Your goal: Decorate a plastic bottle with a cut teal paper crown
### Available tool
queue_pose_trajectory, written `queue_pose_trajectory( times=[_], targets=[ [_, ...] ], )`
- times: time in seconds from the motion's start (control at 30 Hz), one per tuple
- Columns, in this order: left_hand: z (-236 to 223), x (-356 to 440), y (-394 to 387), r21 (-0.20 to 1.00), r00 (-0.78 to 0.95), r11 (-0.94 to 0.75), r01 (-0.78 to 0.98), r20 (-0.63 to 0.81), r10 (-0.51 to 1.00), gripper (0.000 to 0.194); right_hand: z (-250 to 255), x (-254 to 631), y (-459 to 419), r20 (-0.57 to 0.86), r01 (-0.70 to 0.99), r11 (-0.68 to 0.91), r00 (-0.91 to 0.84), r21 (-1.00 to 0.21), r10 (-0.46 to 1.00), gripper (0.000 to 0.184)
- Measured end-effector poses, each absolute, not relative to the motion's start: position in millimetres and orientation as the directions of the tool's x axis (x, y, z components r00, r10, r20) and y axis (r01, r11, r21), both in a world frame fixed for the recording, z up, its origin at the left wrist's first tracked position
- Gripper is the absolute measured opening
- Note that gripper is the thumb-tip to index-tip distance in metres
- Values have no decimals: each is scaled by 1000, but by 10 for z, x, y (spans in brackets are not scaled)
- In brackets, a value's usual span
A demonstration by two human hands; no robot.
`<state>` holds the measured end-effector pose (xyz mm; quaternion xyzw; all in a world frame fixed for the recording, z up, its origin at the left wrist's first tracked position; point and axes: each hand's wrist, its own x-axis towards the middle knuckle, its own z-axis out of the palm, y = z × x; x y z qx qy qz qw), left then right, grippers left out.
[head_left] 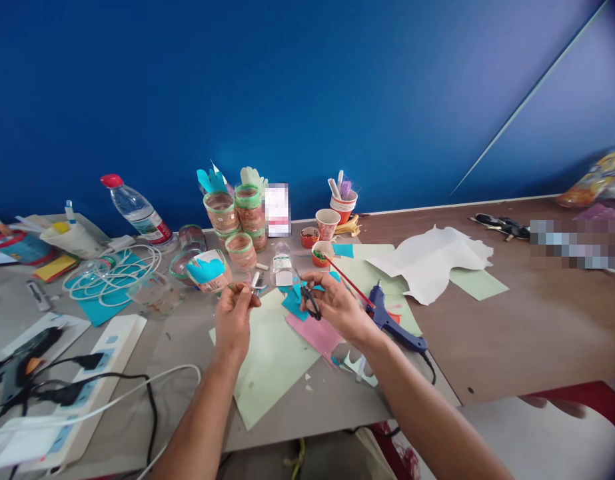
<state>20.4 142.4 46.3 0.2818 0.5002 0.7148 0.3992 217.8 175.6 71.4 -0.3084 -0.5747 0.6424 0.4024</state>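
Note:
My left hand (236, 310) is closed in a pinch above the pale green sheet (274, 360); a small whitish piece shows at its fingertips, too small to name. In my right hand (340, 303) is a pair of scissors (311, 303) with dark handles, its thin blades pointing up and away from me. Below the scissors lie blue paper pieces (294, 305) and a pink sheet (317, 335). A small clear bottle (282, 265) stands just beyond both hands. Left of it is a wrapped jar (207, 270) with a blue paper cutout.
Right of my hand lies a blue glue gun (394, 323), with a red stick (350, 280) by its nozzle. Stacked wrapped jars (250, 217), paper cups (327, 223) and a tilted bottle (140, 213) stand behind. A power strip (100, 373) and cables lie left; crumpled white paper (432, 260) lies right.

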Motion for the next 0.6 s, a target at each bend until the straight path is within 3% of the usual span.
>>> queue_pose_trajectory(
  times=[0.1,0.27,0.47,0.6],
  targets=[
    [455,228,1428,911,-459,-132,-390,-68,886,28,797,2182,1713,40,-343,-196,-574,-919,818,56],
    [447,240,1452,891,-405,-69,-448,-134,904,28,776,2120,1711,-74,-289,-332,-645,-898,761,36],
    [387,232,1434,961,-362,-20,-275,-85,928,20,592,2024,1749,-77,-229,-286,-641,-930,764,37],
    [403,242,1423,959,-349,-26,-283,-78,934,14,548,1975,1724,-112,-129,-240,-614,-962,781,38]
  ],
)
